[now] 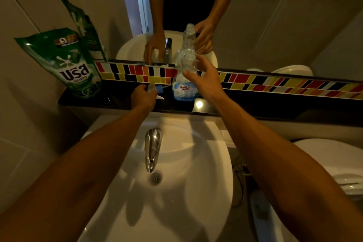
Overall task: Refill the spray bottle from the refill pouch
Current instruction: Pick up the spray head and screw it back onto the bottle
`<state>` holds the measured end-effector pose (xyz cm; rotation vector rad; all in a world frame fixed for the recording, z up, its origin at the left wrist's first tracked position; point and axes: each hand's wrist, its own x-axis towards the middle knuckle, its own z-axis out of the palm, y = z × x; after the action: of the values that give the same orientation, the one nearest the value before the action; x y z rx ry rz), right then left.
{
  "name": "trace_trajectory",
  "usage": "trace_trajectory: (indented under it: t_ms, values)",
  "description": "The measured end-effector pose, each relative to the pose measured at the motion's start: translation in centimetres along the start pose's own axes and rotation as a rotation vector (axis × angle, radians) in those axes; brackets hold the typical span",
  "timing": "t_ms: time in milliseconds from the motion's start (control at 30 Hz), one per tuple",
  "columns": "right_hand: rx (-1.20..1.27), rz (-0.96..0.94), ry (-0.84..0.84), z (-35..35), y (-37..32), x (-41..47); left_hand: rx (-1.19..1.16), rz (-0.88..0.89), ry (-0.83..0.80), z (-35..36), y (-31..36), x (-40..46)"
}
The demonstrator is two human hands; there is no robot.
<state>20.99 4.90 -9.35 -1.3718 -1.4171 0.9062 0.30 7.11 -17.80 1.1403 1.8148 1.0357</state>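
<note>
A clear spray bottle (pixel 184 84) with a blue-and-white label stands on the black shelf (pixel 245 102) behind the sink, its neck uncapped. My right hand (pixel 204 78) is beside its upper body, fingers apart and touching or just off it. My left hand (pixel 144 95) rests on the shelf to the left of the bottle, closed on the white and blue spray head (pixel 153 88) with its thin tube. A green refill pouch (pixel 66 63) stands upright at the shelf's left end, against the wall.
A white basin (pixel 186 173) with a chrome tap (pixel 152 147) lies below the shelf. A mirror above a strip of coloured tiles (pixel 275 82) reflects both hands and the bottle. A white toilet (pixel 334 163) is at the right.
</note>
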Motion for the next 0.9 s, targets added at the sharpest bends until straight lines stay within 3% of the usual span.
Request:
trace_trajectory:
  t_ms: [367,667,900]
  values:
    - [0.018,-0.015,-0.123,-1.0,0.4,1.6,0.056,-0.057,0.057,2.1,-0.7,1.2]
    - [0.104,-0.011,-0.046,-3.8,-0.5,-0.3,-0.211,0.014,0.014,-2.5,0.2,1.3]
    - [0.094,0.001,-0.082,-7.4,-1.9,-2.6,-0.325,0.083,0.009,-7.5,4.1,0.9]
